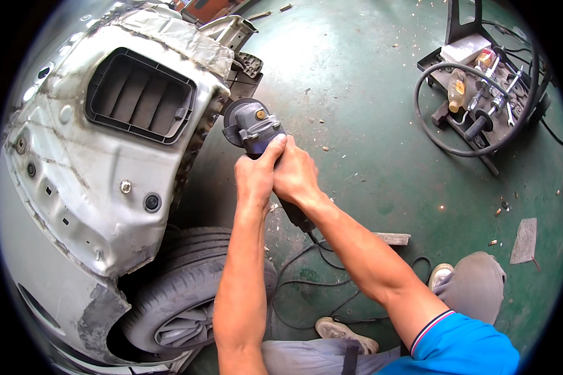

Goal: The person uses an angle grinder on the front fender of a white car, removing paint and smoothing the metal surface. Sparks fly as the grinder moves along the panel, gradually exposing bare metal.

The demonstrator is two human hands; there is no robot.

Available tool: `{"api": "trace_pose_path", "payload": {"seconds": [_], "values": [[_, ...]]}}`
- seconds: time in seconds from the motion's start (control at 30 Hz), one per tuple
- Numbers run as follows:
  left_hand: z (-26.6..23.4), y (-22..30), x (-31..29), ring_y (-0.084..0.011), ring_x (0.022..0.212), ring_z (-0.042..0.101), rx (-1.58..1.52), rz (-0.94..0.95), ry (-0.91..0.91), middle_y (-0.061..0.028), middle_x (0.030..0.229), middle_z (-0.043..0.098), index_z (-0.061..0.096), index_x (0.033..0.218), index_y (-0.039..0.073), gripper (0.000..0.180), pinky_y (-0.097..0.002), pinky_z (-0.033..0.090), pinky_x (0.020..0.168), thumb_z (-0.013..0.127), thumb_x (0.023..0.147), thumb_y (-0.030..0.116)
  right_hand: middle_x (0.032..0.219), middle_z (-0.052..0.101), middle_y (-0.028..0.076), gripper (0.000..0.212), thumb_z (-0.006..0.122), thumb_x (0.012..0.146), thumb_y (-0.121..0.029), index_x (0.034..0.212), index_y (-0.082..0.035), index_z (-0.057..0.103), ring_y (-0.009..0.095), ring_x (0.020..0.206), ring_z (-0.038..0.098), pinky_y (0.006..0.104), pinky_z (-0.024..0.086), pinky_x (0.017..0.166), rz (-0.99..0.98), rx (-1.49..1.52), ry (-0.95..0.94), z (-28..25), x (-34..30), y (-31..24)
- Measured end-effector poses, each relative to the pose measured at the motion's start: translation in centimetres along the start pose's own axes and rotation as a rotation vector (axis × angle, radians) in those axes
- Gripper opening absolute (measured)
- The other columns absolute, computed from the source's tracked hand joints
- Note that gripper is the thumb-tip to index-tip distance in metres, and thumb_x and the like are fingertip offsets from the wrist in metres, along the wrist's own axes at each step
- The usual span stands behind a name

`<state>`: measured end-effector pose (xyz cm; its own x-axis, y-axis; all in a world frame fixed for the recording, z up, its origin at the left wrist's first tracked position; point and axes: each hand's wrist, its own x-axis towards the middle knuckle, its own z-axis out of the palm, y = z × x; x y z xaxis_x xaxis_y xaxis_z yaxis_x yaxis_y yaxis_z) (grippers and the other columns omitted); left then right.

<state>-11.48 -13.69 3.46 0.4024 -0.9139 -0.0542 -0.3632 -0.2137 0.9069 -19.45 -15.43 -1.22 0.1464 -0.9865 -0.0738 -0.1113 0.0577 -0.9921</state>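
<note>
An angle grinder with a dark body is gripped in both of my hands. My left hand closes around it from the left. My right hand wraps it from the right, its thumb beside the left one. The grinder's round disc sits at the ragged edge of a bare silver car body panel. Whether disc and metal touch, I cannot tell. Below my hands, the rear of the grinder runs down to a black power cord.
A black vent grille is set in the panel. Under it stands a car wheel. A wheeled tool cart with bottles, wrenches and a looped hose stands at far right. A wood block and scattered debris lie on the green floor.
</note>
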Motion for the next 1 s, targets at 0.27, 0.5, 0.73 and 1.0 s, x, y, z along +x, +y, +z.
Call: {"api": "trace_pose_path", "payload": {"seconds": [0.27,0.5,0.73,1.0], "values": [[-0.4,1.6,0.2,-0.0139,0.083,0.068,-0.017,0.051,0.016,-0.0094,0.093,0.074,0.076,0.096,-0.006,0.042,-0.0301,0.054,0.077,0.082,0.089,0.035,0.099,0.072,0.032,0.039,0.062,0.093,-0.030,0.110,0.004,0.053,0.052,0.099,0.069,0.0592,0.052,0.086,-0.056,0.012,-0.013,0.1,0.8,-1.2],[-0.1,0.8,0.2,-0.0133,0.082,0.068,-0.068,0.072,0.048,-0.0088,0.093,0.074,0.076,0.096,-0.007,0.040,-0.0287,0.055,0.075,0.082,0.090,0.033,0.100,0.072,0.032,0.037,0.061,0.093,-0.028,0.111,0.003,0.053,0.051,0.100,0.069,0.0593,0.053,0.086,-0.051,-0.010,-0.041,0.3,1.1,-0.6],[-0.7,1.5,0.6,-0.0116,0.074,0.066,-0.015,0.060,0.051,-0.0063,0.085,0.073,0.077,0.091,-0.005,0.041,-0.0297,0.054,0.069,0.083,0.088,0.035,0.099,0.072,0.031,0.037,0.061,0.096,-0.031,0.111,0.001,0.053,0.051,0.098,0.070,0.0591,0.054,0.085,-0.073,-0.006,0.043,1.1,1.2,-0.9],[1.0,0.3,-1.1,-0.0156,0.099,0.067,-0.075,-0.053,-0.241,-0.0120,0.110,0.072,0.069,0.116,-0.006,0.052,-0.0311,0.052,0.091,0.081,0.089,0.037,0.094,0.072,0.030,0.040,0.071,0.088,-0.029,0.110,0.000,0.056,0.050,0.093,0.070,0.0570,0.055,0.078,0.004,0.093,0.150,-1.1,-1.0,2.0]]}}
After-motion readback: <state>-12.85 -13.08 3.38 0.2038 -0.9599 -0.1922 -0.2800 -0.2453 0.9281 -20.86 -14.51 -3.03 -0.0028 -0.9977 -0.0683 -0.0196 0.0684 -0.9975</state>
